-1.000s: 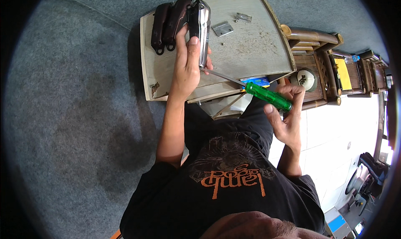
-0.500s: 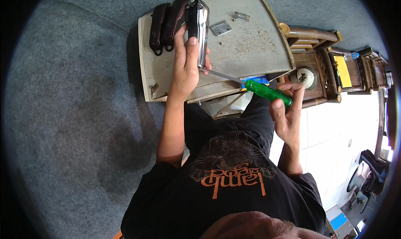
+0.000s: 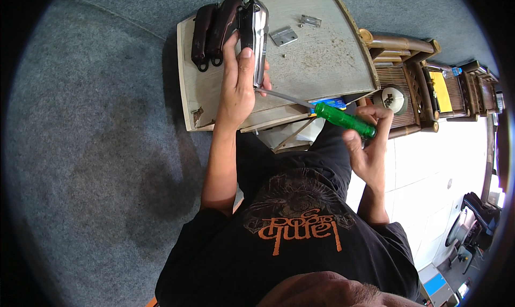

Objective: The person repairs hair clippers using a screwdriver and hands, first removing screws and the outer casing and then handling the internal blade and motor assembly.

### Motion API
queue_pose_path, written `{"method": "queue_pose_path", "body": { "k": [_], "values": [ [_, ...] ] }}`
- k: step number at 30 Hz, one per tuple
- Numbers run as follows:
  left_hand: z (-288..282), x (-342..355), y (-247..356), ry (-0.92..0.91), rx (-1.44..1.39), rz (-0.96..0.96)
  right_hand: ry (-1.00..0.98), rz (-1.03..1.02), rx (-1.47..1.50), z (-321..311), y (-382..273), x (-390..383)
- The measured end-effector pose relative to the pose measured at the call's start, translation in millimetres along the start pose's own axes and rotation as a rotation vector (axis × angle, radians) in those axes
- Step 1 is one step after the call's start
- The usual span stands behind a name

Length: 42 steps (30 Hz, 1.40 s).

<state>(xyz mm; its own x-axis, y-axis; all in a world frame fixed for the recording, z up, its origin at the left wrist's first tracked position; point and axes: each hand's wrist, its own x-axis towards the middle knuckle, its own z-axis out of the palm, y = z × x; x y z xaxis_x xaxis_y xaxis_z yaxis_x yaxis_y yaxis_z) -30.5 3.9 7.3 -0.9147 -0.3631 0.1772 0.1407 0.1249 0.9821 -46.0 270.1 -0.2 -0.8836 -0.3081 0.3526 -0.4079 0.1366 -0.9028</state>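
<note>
The left hand (image 3: 238,89) is clamped on a silver-and-black hair clipper (image 3: 259,33): the thumb lies along its near half, the index finger runs up its left side, and other fingertips come round from underneath to show at its right edge. The clipper's body stretches away beyond those fingers, over the pale tabletop (image 3: 300,79). The right hand (image 3: 370,146) has its thumb and bent fingers closed about the butt of a green-handled screwdriver (image 3: 343,119); how firmly the thumb presses cannot be told. From the right fingers the handle points left, and the metal shaft slants on to the clipper's near end, just beside the left fingertips; the exact contact of the tip is too small to make out. Just left of the left index finger and beyond it, two dark clippers (image 3: 225,30) lie side by side, each with a loop at the near end. Beyond and right of the left fingertips are a tiny loose piece (image 3: 285,56), a flat metal plate (image 3: 284,36), a small shiny part (image 3: 311,21) and scattered brownish bits (image 3: 332,52). Between the two hands' fingers, below the shaft, sits a blue box (image 3: 331,104); a cap (image 3: 394,100) rests just beyond the right fingers, on a bamboo seat (image 3: 410,92).
</note>
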Motion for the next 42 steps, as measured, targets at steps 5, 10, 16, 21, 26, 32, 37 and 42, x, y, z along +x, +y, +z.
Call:
{"method": "queue_pose_path", "body": {
  "k": [5, 10, 16, 21, 26, 32, 37, 42],
  "values": [
    [-2.5, -1.3, -2.7, 0.014, -0.007, -0.005, -0.139, -0.029, -0.203, -10.2, -12.1, -2.7],
    [0.0, -1.0, 0.7, 0.0, 0.037, 0.01, -0.121, 0.152, -0.123, -10.0, -12.8, 2.7],
    [2.2, -1.5, 1.9, 0.017, 0.02, 0.001, -0.027, 0.009, -0.069, 0.6, -12.9, 0.5],
    [0.6, -1.8, 3.6, 0.008, 0.055, -0.004, -0.109, 0.228, -0.066, -5.3, -25.8, 10.6],
    [0.2, -0.6, 2.8, 0.023, -0.009, -0.014, -0.327, 0.171, -0.07, -10.6, -14.6, 18.0],
    [-3.0, 0.8, 2.6, 0.035, -0.167, -0.034, -0.507, 0.473, 0.364, -31.2, -3.8, 26.4],
    [-3.1, 2.4, 0.1, 0.024, -0.256, -0.042, -0.145, 0.275, 0.497, -5.0, -20.8, 48.7],
    [-9.1, 2.7, -6.7, 0.012, -0.255, 0.001, -0.082, 0.2, 0.135, 14.0, -3.6, 97.5]
  ]
}}
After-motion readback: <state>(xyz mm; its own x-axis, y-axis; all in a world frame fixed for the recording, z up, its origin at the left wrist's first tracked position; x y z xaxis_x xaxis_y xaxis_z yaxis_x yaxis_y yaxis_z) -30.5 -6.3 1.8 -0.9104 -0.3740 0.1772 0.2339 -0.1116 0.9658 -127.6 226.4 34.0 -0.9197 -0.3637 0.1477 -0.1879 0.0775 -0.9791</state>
